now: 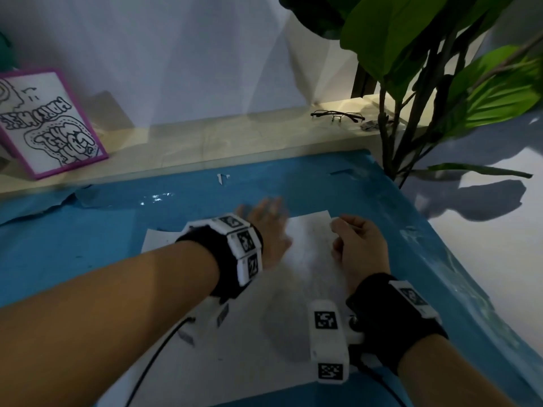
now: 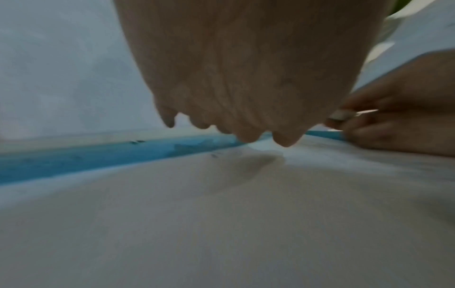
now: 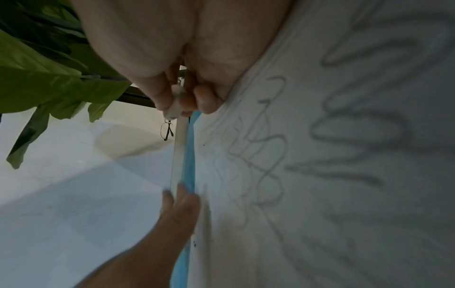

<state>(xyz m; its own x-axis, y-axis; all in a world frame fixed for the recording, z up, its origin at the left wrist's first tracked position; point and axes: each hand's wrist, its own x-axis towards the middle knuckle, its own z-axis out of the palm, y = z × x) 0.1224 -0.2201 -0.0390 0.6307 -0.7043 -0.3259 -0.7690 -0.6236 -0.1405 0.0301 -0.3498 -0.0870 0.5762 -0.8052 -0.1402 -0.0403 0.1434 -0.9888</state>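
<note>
Our L hand (image 1: 266,230) flat on white sheet (image 1: 305,289), fingers (image 2: 243,132) straight at its far edge, our R hand (image 1: 357,245) just right, fingers (image 3: 206,101) pinching small white piece (image 3: 176,103) by sheet's far corner, blue counter (image 1: 88,236) stretches beyond fingers & to left, glasses (image 1: 338,116) well beyond.

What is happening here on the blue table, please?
A person works on a white sheet of paper that lies on the blue table. The left hand lies flat at its far edge. The right hand pinches a small white object near the right edge. Faint drawn lines show on the paper.
</note>
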